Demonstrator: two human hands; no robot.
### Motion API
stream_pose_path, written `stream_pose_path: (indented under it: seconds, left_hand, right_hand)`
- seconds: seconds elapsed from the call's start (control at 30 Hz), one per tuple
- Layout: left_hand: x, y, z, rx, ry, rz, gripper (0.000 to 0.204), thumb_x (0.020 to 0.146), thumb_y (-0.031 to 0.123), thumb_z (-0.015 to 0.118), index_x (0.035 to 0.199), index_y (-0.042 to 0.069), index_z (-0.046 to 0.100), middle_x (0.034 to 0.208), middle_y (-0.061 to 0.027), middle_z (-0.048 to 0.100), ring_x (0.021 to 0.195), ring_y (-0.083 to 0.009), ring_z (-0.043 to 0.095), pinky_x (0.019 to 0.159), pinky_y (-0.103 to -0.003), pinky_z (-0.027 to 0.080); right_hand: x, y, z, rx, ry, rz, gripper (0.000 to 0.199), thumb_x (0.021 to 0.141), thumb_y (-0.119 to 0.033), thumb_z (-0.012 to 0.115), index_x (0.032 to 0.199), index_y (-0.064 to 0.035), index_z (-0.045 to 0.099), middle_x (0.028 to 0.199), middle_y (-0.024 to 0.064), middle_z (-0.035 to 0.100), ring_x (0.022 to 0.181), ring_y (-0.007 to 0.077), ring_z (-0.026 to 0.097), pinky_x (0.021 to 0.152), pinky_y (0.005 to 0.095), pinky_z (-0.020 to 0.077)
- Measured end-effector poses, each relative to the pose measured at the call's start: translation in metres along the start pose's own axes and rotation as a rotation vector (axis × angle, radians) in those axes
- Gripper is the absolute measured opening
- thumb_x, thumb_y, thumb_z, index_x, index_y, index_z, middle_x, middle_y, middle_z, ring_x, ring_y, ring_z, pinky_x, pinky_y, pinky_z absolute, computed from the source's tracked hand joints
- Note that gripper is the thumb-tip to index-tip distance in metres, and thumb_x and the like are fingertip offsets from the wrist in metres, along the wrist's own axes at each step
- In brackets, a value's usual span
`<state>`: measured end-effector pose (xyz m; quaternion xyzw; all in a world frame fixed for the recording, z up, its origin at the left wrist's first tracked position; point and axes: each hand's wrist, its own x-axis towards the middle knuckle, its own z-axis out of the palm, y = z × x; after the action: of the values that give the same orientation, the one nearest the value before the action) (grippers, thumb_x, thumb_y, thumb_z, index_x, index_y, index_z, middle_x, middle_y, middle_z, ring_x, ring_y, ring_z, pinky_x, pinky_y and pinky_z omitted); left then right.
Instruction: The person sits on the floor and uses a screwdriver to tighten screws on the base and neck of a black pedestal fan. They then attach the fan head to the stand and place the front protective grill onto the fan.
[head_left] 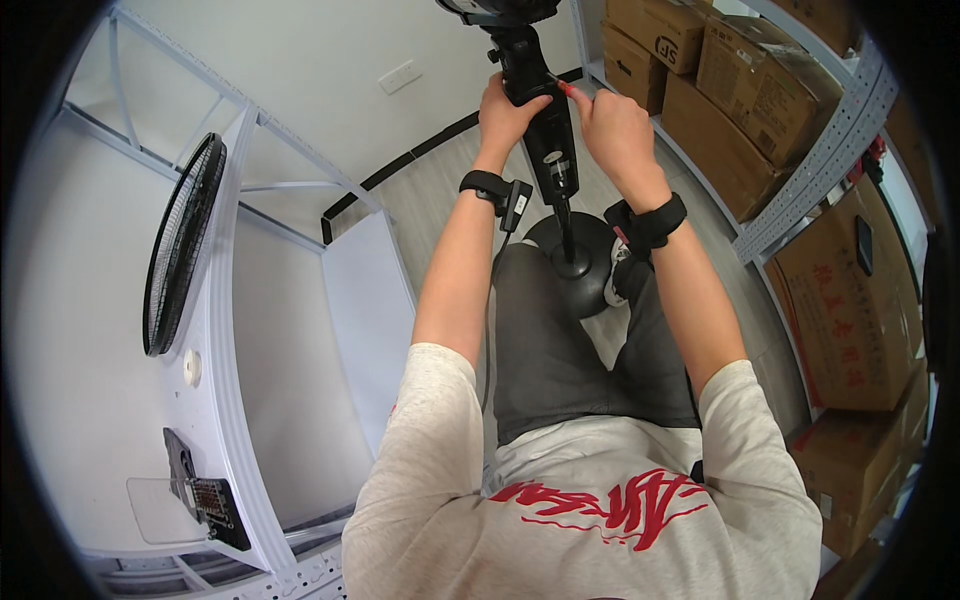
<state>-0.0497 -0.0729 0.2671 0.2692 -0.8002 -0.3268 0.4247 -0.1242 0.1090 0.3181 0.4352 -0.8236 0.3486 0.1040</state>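
Head view, from above. A black standing fan [550, 150] is upright in front of the person, its head cut off by the upper edge, its round base [572, 290] on the pale floor [430, 190] between the person's legs. The left hand [510, 118] grasps the fan's upper housing from the left, the thumb laid across the front and the fingers mostly hidden behind. The right hand [615, 130] is bent at the housing's right side; thumb and forefinger pinch a small red object [567, 90], too small to identify, whose far end lies at the housing. Whether it touches the housing cannot be told. Each wrist bears a black strap; the left strap [487, 184] carries a small device with a cable, and the right strap [660, 222] sits near the base of the forearm. A shoe [617, 278] stands just beside the fan's base.

Left side: a white shelf [235, 420] bears a round black fan grille [185, 245], a small white round part [192, 368] and, nearer the person, a clear sheet [150, 510] beside dark parts. Right side: a metal rack [810, 165] with cardboard boxes [770, 85]; a dark phone [864, 245] lies on another carton [850, 310]. A socket plate [400, 77] is set in the white wall.
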Motion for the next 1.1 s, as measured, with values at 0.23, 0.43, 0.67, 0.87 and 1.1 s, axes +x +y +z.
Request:
stream_pose_path:
  seconds: [0.23,0.43,0.67,0.87,1.1]
  left_hand:
    - [0.001,-0.002,0.001,-0.002,0.019,0.008,0.078,0.065,0.035,0.089,0.124,-0.002,0.055,0.115,-0.0216,0.065,0.107,-0.0372,0.064,0.092,-0.043,0.051]
    - [0.000,0.003,0.000,0.041,0.033,-0.002,0.077,0.064,0.035,0.089,0.122,-0.002,0.056,0.111,-0.0220,0.065,0.103,-0.0381,0.064,0.089,-0.044,0.052]
    - [-0.003,0.004,0.007,0.132,0.105,-0.013,0.075,0.064,0.038,0.089,0.118,-0.001,0.056,0.103,-0.0207,0.064,0.098,-0.0388,0.065,0.086,-0.045,0.052]
    - [-0.001,0.006,0.010,0.147,0.111,-0.061,0.074,0.064,0.039,0.089,0.119,0.002,0.056,0.107,-0.0203,0.063,0.100,-0.0383,0.064,0.086,-0.045,0.052]
    - [-0.004,0.010,0.006,0.127,0.118,-0.064,0.076,0.063,0.037,0.089,0.120,0.000,0.056,0.108,-0.0205,0.064,0.101,-0.0374,0.064,0.087,-0.044,0.052]
  right_hand:
    - [-0.001,0.000,0.002,-0.016,0.105,-0.014,0.037,0.095,-0.032,0.062,0.089,0.0039,0.065,0.086,0.0232,0.069,0.081,0.0436,0.068,0.070,0.0492,0.0553]
    - [0.013,0.013,-0.011,0.027,0.006,0.010,0.035,0.093,-0.032,0.064,0.087,0.0022,0.066,0.081,0.0218,0.069,0.080,0.0422,0.068,0.069,0.0489,0.0549]
    - [0.028,0.034,-0.015,0.092,0.085,-0.155,0.035,0.090,-0.033,0.068,0.090,0.0015,0.067,0.084,0.0206,0.069,0.080,0.0400,0.067,0.071,0.0461,0.0538]
    - [0.024,0.027,0.002,0.035,-0.022,-0.041,0.029,0.092,-0.029,0.066,0.094,0.0005,0.066,0.088,0.0211,0.069,0.083,0.0413,0.065,0.072,0.0467,0.0515]
    - [0.027,0.031,0.007,0.127,-0.001,-0.063,0.038,0.092,-0.034,0.066,0.094,0.0033,0.066,0.087,0.0216,0.069,0.084,0.0406,0.066,0.074,0.0465,0.0507]
